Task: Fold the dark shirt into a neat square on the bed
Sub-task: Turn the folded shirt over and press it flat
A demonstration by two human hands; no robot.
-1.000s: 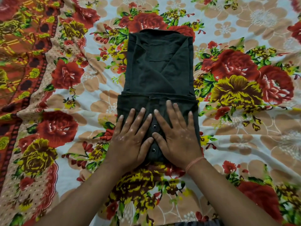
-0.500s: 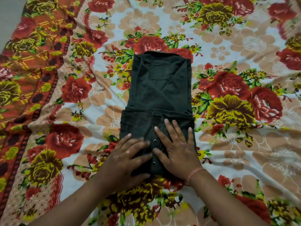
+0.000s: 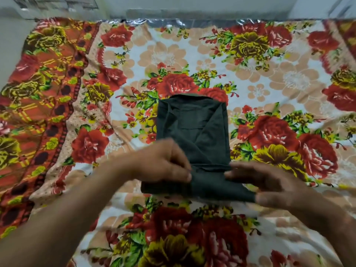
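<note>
The dark green shirt (image 3: 194,132) lies as a narrow folded strip in the middle of the bed, collar end away from me. Its near end is folded over into a thicker band. My left hand (image 3: 163,162) pinches the left side of that band, fingers closed on the cloth. My right hand (image 3: 264,182) grips the band's right side, thumb at its near edge. The near end looks lifted a little off the sheet. Both hands are blurred by motion.
A bedsheet (image 3: 269,78) printed with red and yellow flowers covers the bed, with an orange patterned border (image 3: 38,97) down the left. The bed's far edge (image 3: 183,21) meets a pale wall. The sheet is wrinkled on the left.
Both hands were pressing flat on the folded near end; now they have moved apart and closed on its two sides. The view has pulled back and tilted up.
</note>
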